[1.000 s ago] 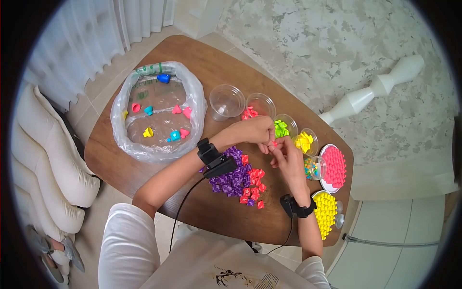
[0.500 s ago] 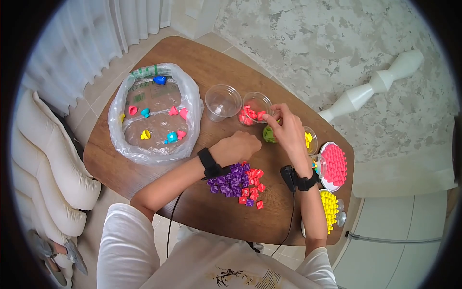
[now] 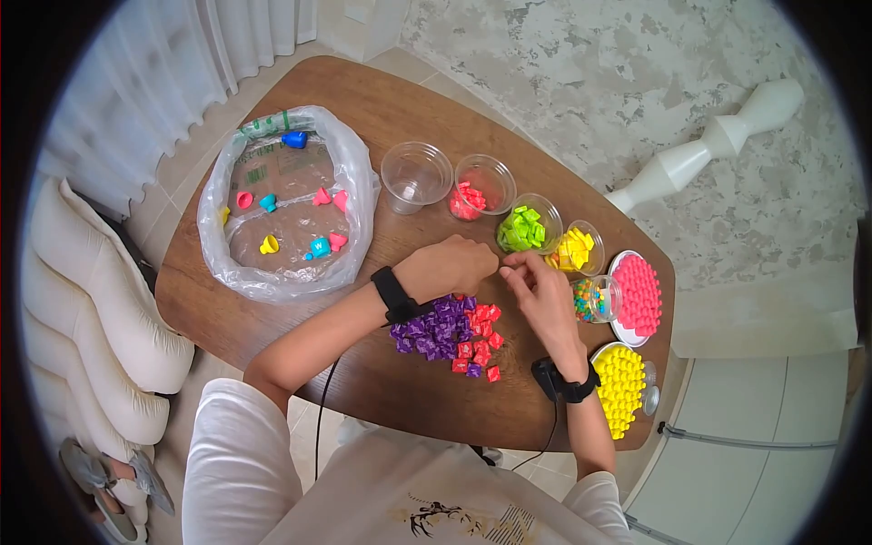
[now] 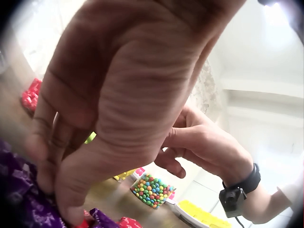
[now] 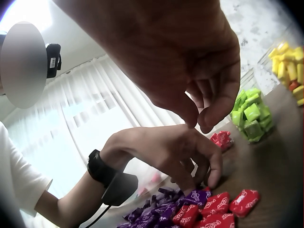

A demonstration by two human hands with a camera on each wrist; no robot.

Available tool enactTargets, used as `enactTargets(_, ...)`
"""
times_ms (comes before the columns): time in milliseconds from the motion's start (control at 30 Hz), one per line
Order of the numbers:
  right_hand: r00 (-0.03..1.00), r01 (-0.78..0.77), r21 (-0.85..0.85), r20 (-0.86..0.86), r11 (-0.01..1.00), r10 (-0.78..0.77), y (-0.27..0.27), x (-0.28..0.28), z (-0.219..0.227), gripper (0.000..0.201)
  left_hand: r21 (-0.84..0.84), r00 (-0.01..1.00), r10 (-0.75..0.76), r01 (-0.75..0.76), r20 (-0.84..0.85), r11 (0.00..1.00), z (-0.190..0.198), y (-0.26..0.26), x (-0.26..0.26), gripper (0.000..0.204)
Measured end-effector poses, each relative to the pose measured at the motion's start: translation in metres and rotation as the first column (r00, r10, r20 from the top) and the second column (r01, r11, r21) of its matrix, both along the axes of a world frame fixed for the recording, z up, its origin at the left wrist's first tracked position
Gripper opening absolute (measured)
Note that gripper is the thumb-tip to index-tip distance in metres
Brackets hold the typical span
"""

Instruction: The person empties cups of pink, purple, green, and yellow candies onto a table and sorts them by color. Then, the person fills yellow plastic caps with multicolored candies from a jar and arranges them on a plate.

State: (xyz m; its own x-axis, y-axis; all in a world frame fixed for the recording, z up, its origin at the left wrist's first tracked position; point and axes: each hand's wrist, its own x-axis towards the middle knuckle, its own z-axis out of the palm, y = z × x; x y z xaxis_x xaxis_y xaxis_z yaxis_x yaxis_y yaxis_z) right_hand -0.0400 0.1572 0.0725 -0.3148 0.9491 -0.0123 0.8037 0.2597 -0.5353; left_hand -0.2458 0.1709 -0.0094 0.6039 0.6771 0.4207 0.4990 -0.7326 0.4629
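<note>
Over the pile of purple wrapped candies [image 3: 427, 331], my left hand [image 3: 451, 270] reaches down with bent fingers. Its thumb and fingertips are right at the wrappers in the left wrist view, slightly apart. Red wrapped candies [image 5: 244, 203] lie along the pile's right side. My right hand [image 3: 545, 300] hovers to the right of the left one, thumb and index tips close together and no candy showing between them. Beyond the hands stand see-through cups: one with red candies [image 3: 468, 202], one with green candies [image 3: 522, 229], one with yellow candies [image 3: 574, 250].
Another see-through cup [image 3: 416, 177] stands left of the red one. A plastic-covered basin [image 3: 360, 227] at left holds small colored pieces. On the right are a jar of multicolored candies [image 3: 595, 300], a plate of pink pieces [image 3: 638, 295] and a plate of yellow pieces [image 3: 620, 391].
The hands met over a red candy at first. My right hand then went to the red cup and has since come back toward me. My left hand drew back to the candy pile.
</note>
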Motion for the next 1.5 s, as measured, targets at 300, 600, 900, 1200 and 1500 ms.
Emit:
enactTargets(300, 0.999, 0.0, -0.077, -0.033, 0.997, -0.002, -0.011, 0.003, -0.022, 0.018, -0.297, 0.993, -0.086, 0.058, -0.083, 0.953, 0.006, 0.015, -0.003, 0.016)
enactTargets(600, 0.982, -0.077, -0.055, -0.177, 0.996, 0.066, -0.013, -0.002, -0.028, 0.019, -0.495, 0.981, -0.183, 0.126, -0.068, 0.86, 0.04, 0.036, -0.003, 0.014)
enactTargets(900, 0.992, -0.048, 0.012, -0.113, 0.999, 0.049, -0.005, -0.008, 0.006, 0.021, -0.607, 0.996, -0.079, 0.091, 0.046, 0.789, 0.069, 0.027, -0.013, 0.016)
enactTargets(1200, 0.992, 0.036, 0.3, -0.124, 0.953, 0.002, 0.046, -0.041, 0.036, 0.027, -0.496, 0.961, -0.103, -0.04, -0.258, 0.867, 0.057, 0.021, -0.002, 0.022)
enactTargets(1500, 0.991, -0.044, 0.079, 0.133, 0.996, 0.033, -0.016, 0.025, -0.001, 0.017, -0.33, 0.99, -0.14, 0.127, -0.015, 0.935, 0.022, 0.0, 0.024, 0.02)
